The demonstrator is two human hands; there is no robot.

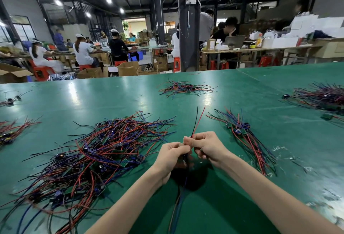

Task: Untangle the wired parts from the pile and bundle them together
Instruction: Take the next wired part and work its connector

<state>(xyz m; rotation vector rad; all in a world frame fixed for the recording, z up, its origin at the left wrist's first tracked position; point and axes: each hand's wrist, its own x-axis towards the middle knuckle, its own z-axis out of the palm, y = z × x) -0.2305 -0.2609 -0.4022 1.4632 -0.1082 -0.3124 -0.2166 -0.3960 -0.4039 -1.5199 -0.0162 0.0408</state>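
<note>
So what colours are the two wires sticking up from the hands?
One red, one black; the wires rise from the right hand, head view.

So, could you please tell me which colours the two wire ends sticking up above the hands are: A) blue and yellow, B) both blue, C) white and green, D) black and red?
D: a black wire end and a red wire end rise from the pinch of the right hand, while the left hand grips the wired part below.

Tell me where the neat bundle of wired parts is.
In the head view, the neat bundle lies on the green table, right of the right hand, across from the tangled pile.
</note>
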